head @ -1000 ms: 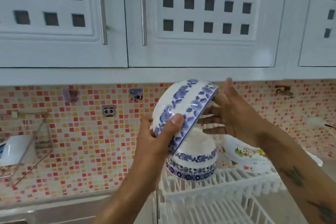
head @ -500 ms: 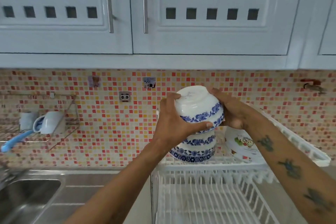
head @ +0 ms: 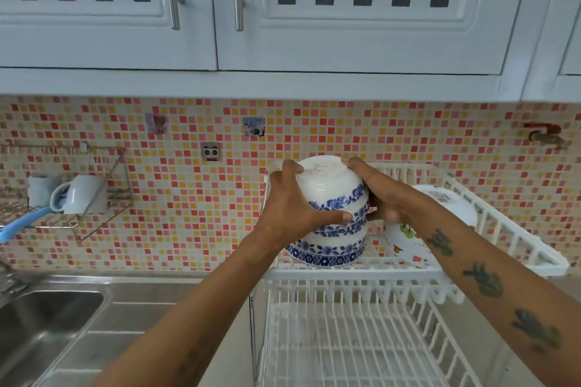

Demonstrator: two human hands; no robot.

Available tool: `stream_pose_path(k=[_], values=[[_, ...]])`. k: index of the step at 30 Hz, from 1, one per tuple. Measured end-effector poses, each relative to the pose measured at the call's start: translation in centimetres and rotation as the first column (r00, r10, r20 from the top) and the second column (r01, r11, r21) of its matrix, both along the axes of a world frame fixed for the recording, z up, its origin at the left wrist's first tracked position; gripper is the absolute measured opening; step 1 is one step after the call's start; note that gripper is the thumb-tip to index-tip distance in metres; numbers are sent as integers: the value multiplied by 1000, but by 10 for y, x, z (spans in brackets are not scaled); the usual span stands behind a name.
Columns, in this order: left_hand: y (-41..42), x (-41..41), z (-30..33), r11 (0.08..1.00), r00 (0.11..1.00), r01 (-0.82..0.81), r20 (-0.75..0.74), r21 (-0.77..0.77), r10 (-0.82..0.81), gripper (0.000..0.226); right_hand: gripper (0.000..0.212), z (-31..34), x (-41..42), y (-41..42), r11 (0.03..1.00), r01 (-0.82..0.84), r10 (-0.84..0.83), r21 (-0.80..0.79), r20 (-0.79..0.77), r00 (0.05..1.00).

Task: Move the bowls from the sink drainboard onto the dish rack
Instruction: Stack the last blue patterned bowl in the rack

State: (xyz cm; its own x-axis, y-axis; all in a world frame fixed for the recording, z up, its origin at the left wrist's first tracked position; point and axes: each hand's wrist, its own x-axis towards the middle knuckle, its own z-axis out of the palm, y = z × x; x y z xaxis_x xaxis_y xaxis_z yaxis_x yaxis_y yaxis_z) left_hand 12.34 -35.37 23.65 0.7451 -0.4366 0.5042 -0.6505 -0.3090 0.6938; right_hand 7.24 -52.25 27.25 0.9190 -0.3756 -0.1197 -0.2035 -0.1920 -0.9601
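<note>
A white bowl with a blue flower band is upside down on top of a stack of matching bowls on the upper tier of the white dish rack. My left hand grips its left side with the thumb across the front. My right hand holds its right side, fingers on the base. To the right of the stack, a white plate with a cartoon print leans in the rack, partly hidden by my right forearm.
The rack's lower tier sits below. A steel sink and its drainboard lie to the left. A wire wall shelf holds a white cup and a blue-handled tool. White cabinets hang overhead.
The bowl went from tilted in the air to upside down and came down onto the stack in the rack. Both hands followed it and stay on it.
</note>
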Motion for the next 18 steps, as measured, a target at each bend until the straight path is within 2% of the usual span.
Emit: stream_pose_path(k=[5,12,18], values=[[-1,3,0,1000,999,8,-46,21,-7,103,65,-8,5,-4,998,27,-30,-61,-60,998],[1,1,-1,997,997,19,-72,75,-13,104,60,-15,6,-6,998,26,-30,-54,-83,996],[3,-1,-3,985,999,32,-26,171,-28,106,70,-22,4,2,988,101,-120,-119,-163,979]])
